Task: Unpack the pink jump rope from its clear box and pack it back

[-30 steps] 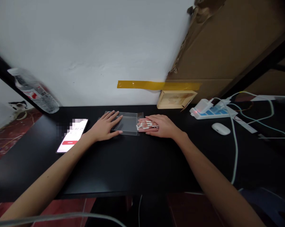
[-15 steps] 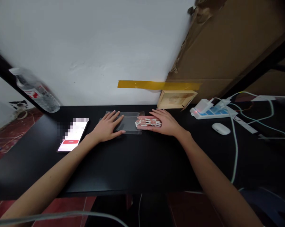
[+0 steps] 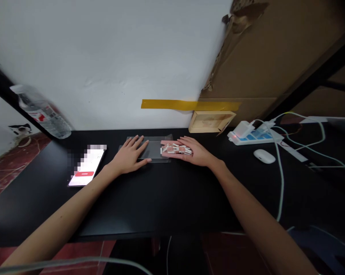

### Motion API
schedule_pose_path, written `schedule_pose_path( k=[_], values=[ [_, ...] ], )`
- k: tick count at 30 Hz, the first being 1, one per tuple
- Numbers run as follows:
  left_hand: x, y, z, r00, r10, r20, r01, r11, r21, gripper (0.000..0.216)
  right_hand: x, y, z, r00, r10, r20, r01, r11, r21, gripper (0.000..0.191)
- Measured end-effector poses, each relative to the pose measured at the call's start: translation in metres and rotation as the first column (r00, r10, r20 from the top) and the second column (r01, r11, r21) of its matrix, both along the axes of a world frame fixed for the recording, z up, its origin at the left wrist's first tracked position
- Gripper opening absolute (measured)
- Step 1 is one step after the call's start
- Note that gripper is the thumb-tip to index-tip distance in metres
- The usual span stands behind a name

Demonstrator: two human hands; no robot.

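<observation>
On the black table, a clear plastic box (image 3: 153, 150) lies lengthwise, its near side facing me. My left hand (image 3: 129, 154) rests over its left part, fingers spread towards the far edge and thumb at the near edge. A pink pack covered with small white and brownish stick shapes (image 3: 175, 148) lies at the right end of the clear box, overlapping it. Whether those shapes are loose pieces or a print, I cannot tell. My right hand (image 3: 196, 151) grips the pack's right end, with fingers along the far side and thumb along the near side.
A lit phone (image 3: 88, 166) lies left of my left hand. A plastic bottle (image 3: 43, 112) leans at the far left. Behind stands a shallow wooden frame (image 3: 211, 121). To the right are a power strip (image 3: 255, 134) with plugged-in cables and a white mouse (image 3: 264, 156).
My right hand and the pink pack have shifted slightly left, a little further over the clear box. My left hand stays in place on the box. The view has turned slightly.
</observation>
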State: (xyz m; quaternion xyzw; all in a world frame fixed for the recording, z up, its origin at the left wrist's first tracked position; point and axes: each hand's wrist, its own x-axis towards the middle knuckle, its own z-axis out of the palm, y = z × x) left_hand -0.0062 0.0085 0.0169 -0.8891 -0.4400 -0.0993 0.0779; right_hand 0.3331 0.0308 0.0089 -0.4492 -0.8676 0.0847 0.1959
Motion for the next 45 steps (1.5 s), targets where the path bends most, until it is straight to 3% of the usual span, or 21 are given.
schedule_pose_path(
  k=[6, 11, 28, 35, 38, 45],
  values=[
    [0.0, 0.0, 0.0, 1.0, 0.0, 0.004, 0.0, 1.0, -0.003, 0.076, 0.0, 0.002, -0.003, 0.998, 0.015, -0.061, -0.015, 1.0, 0.0, 0.068],
    [-0.001, 0.001, 0.001, 1.0, -0.002, 0.008, 0.002, 1.0, -0.014, 0.078, 0.003, 0.004, -0.003, 0.994, 0.075, -0.078, -0.076, 0.997, -0.001, 0.082],
    [-0.012, 0.009, 0.009, 0.993, -0.117, 0.028, 0.118, 0.992, -0.035, 0.081, -0.007, 0.003, -0.009, 0.976, 0.135, -0.173, -0.138, 0.99, -0.009, 0.078],
    [-0.003, 0.006, 0.004, 0.999, -0.027, -0.035, 0.027, 1.0, -0.006, 0.079, -0.031, -0.004, -0.016, 0.962, -0.11, -0.25, 0.092, 0.992, -0.083, 0.091],
    [-0.001, 0.005, 0.002, 1.0, -0.003, -0.024, 0.003, 1.0, 0.005, 0.076, -0.035, -0.005, -0.017, 0.956, -0.134, -0.26, 0.111, 0.989, -0.099, 0.094],
    [-0.002, 0.005, 0.004, 0.999, 0.002, -0.054, -0.002, 1.0, 0.008, 0.079, 0.004, 0.0, 0.001, 0.995, 0.016, -0.102, -0.036, 0.98, -0.198, 0.093]
  ],
)
